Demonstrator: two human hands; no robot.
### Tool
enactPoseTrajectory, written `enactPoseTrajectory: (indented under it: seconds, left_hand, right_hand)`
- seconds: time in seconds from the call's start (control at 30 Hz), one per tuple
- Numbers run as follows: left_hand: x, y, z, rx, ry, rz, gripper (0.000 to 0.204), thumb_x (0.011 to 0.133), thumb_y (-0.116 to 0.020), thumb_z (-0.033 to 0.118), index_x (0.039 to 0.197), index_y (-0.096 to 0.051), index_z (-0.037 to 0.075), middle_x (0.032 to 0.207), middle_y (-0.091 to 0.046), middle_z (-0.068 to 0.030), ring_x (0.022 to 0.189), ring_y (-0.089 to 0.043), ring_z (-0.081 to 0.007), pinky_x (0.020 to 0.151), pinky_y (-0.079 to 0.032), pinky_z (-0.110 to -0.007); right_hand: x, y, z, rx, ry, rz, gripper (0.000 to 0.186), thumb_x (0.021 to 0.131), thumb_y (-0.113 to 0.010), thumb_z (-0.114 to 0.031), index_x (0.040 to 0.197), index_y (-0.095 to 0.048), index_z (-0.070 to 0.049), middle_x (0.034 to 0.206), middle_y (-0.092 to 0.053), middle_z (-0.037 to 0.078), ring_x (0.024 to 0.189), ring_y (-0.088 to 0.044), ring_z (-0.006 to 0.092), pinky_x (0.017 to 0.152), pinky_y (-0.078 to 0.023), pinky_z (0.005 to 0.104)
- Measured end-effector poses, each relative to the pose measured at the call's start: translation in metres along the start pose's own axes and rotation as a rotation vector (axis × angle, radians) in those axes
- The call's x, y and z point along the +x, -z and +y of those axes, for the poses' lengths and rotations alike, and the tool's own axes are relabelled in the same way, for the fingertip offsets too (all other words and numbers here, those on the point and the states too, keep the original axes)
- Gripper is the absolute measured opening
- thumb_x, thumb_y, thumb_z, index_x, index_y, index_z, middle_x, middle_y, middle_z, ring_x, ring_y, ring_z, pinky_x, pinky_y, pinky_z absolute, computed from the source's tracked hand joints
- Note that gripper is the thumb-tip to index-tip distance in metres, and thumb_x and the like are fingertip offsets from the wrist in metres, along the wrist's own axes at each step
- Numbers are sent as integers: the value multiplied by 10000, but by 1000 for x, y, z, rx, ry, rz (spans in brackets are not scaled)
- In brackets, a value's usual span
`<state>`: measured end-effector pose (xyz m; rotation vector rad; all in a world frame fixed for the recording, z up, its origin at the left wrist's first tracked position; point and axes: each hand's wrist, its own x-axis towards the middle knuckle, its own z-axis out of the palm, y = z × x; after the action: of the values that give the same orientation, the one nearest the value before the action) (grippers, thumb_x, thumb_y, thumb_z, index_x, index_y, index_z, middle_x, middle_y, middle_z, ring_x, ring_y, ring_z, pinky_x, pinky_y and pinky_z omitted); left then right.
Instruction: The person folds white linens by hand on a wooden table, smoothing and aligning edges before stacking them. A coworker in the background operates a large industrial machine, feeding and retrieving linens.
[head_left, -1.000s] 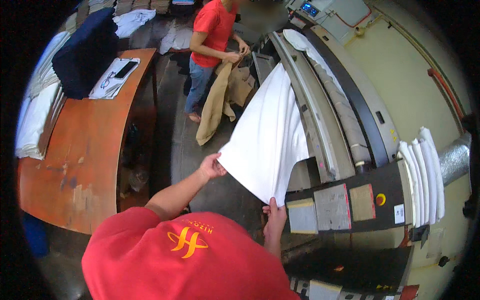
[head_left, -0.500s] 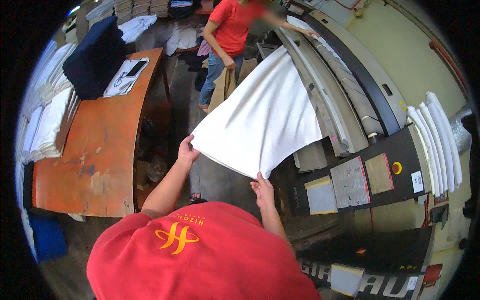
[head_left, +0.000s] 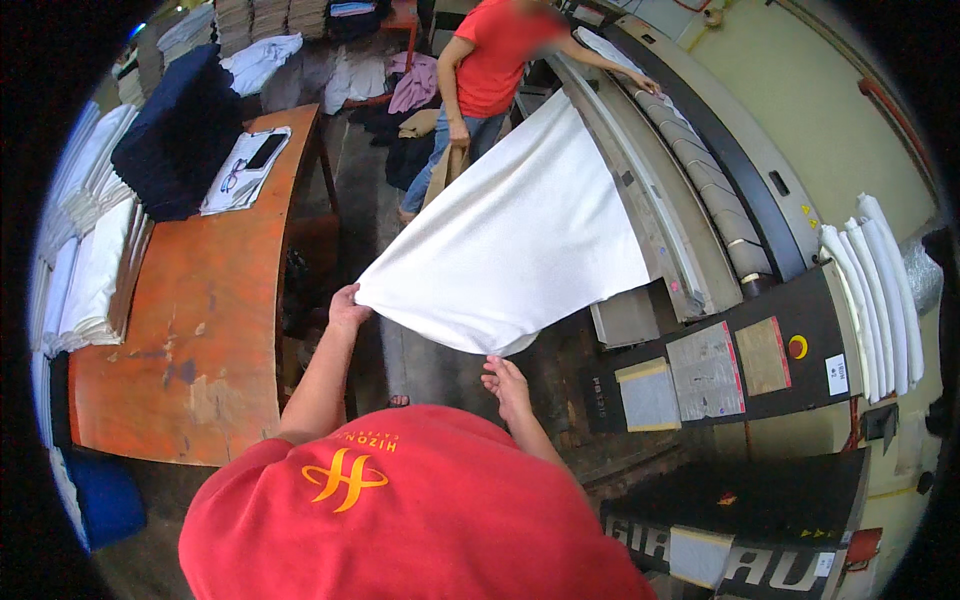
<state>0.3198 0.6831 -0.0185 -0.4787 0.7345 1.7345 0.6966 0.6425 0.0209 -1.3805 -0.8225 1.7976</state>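
A large white cloth [head_left: 510,230] stretches from the long roller machine [head_left: 690,170] toward me, its near edge sagging. My left hand [head_left: 348,306] is closed on the cloth's near left corner. Just below the near edge is my right hand [head_left: 508,385], its fingers loosely bent and apart. Its fingertips are at or very near the cloth; no grip on it shows. The cloth's far right side lies along the machine's front bed.
Another person [head_left: 490,60] in a red shirt stands beyond the cloth, one hand on the machine, the other holding tan fabric [head_left: 447,175]. An orange-brown table [head_left: 220,290] at left bears dark folded cloths [head_left: 175,140]. White folded cloths [head_left: 870,300] hang at right above a black panel [head_left: 600,400].
My left hand has moved left with its corner, widening the cloth. My right hand has come slightly left and down, off the right corner it pinched. The other person has shifted right.
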Motion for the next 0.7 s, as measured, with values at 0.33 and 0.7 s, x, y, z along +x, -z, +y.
enactPoseTrajectory:
  seconds: [0.33,0.7]
  left_hand:
    - [72,31,62,-30,-28,165,401,885,-476,114,1243,-480,-66,1294,-523,-194,1177,-510,-381,1054,-334,-539]
    - [111,62,-16,31,310,247,410,827,-437,36,1215,-466,-91,1248,-538,-228,1150,-518,-407,1023,-338,-600]
  right_hand:
    - [8,2,42,-24,-219,-55,313,928,-586,-272,1143,-554,-47,1007,-611,60,800,-608,155,696,-502,281]
    - [19,3,76,-45,-272,10,364,911,-609,-303,1166,-550,-51,1020,-618,61,791,-624,156,668,-499,268]
